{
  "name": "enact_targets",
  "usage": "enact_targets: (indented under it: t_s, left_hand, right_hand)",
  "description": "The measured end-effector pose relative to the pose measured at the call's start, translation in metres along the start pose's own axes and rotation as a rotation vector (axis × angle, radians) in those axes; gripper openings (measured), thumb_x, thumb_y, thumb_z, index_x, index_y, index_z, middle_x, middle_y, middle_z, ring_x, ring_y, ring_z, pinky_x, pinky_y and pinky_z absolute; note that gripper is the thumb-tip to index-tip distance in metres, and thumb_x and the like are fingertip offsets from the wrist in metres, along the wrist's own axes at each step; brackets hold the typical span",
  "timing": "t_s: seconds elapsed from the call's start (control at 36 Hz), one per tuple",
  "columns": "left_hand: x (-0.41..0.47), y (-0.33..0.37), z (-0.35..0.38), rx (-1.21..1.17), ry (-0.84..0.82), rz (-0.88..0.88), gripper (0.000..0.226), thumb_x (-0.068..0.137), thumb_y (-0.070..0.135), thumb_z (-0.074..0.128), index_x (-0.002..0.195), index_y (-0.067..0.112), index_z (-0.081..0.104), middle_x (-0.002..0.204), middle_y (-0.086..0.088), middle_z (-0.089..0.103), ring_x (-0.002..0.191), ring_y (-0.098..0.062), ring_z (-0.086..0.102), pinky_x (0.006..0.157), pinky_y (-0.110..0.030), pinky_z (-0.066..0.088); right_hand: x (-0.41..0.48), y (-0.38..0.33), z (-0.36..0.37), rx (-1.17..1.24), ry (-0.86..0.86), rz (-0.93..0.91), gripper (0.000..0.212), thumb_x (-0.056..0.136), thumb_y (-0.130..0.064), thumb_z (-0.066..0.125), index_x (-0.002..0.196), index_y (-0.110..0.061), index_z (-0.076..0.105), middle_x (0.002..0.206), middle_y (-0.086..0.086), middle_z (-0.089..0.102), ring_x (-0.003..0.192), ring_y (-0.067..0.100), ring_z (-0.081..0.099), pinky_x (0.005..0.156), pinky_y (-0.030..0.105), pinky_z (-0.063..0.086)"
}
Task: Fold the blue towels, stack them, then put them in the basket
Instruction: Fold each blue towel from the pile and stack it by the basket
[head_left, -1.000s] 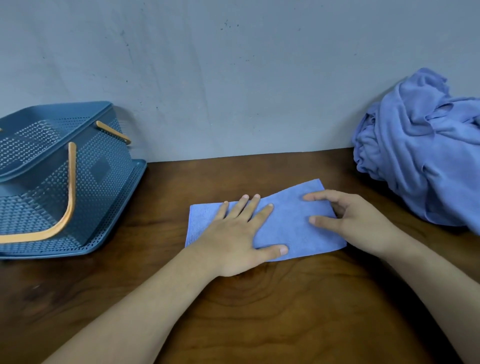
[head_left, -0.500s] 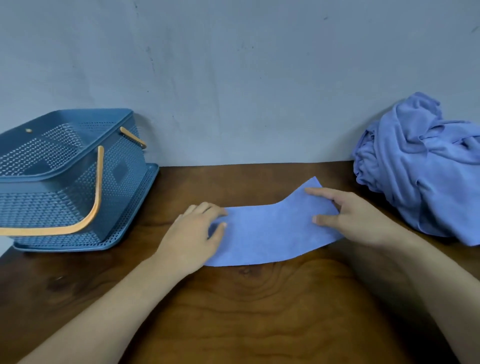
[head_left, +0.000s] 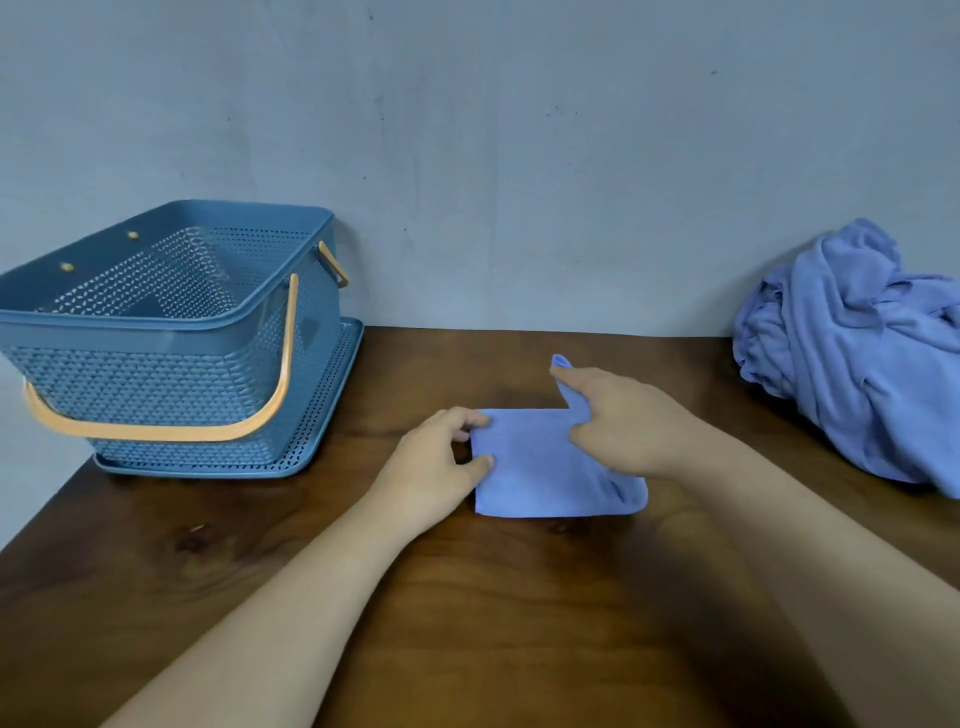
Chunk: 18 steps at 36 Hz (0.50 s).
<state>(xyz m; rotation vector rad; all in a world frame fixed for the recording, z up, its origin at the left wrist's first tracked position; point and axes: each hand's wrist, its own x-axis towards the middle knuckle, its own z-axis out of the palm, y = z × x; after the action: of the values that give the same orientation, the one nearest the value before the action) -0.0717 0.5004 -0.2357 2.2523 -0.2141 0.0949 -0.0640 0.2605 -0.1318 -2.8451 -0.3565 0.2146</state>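
Note:
A small blue towel (head_left: 535, 467) lies on the brown wooden table (head_left: 467, 623), folded over on itself. My left hand (head_left: 436, 462) pinches its left edge between thumb and fingers. My right hand (head_left: 618, 421) pinches the towel's right end and holds it lifted over the lower layer, with one corner sticking up past my index finger. A heap of crumpled blue towels (head_left: 862, 353) sits at the far right against the wall. The blue perforated basket (head_left: 156, 338) with orange handles stands at the far left, and nothing shows inside it.
A grey wall (head_left: 493, 156) runs right behind the table. The basket stands on a blue perforated tray (head_left: 322, 431). The table's left edge cuts in diagonally at the lower left.
My right hand has carried the towel's right end up and leftward over the rest, halving its length. My left hand went from pressing flat on the towel to pinching its left edge. The view shifted.

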Motion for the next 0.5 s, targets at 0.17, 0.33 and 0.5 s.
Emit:
enact_targets:
  t_s: [0.17,0.33,0.5]
  left_hand:
    - [0.001,0.003,0.001,-0.032,0.027,-0.007,0.063,0.089,0.035,0.082,0.145,0.035,0.052,0.136,0.023,0.057,0.119,0.006,0.057,0.087,-0.012,0.042]
    - [0.002,0.001,0.001,-0.106,0.047,-0.032,0.081,0.084,0.033,0.088,0.152,0.029,0.044,0.137,0.019,0.059,0.120,0.003,0.060,0.095,-0.021,0.048]
    - [0.004,-0.003,0.001,-0.142,0.052,-0.044,0.070,0.092,0.028,0.080,0.152,0.025,0.044,0.132,0.019,0.063,0.117,0.004,0.062,0.092,-0.016,0.048]
  right_hand:
    - [0.008,-0.026,0.015,-0.014,-0.027,-0.003,0.078,0.096,-0.017,0.049,0.167,-0.032,0.021,0.167,-0.006,0.036,0.138,0.024,0.050,0.101,0.033,0.047]
    - [0.016,-0.049,0.027,-0.038,-0.064,-0.012,0.081,0.095,-0.010,0.049,0.168,-0.026,0.020,0.171,-0.009,0.030,0.138,0.023,0.050,0.093,0.030,0.044]
    - [0.023,-0.062,0.045,0.055,-0.120,0.030,0.081,0.096,-0.011,0.053,0.169,-0.024,0.020,0.159,-0.002,0.050,0.142,0.017,0.048,0.098,0.021,0.040]
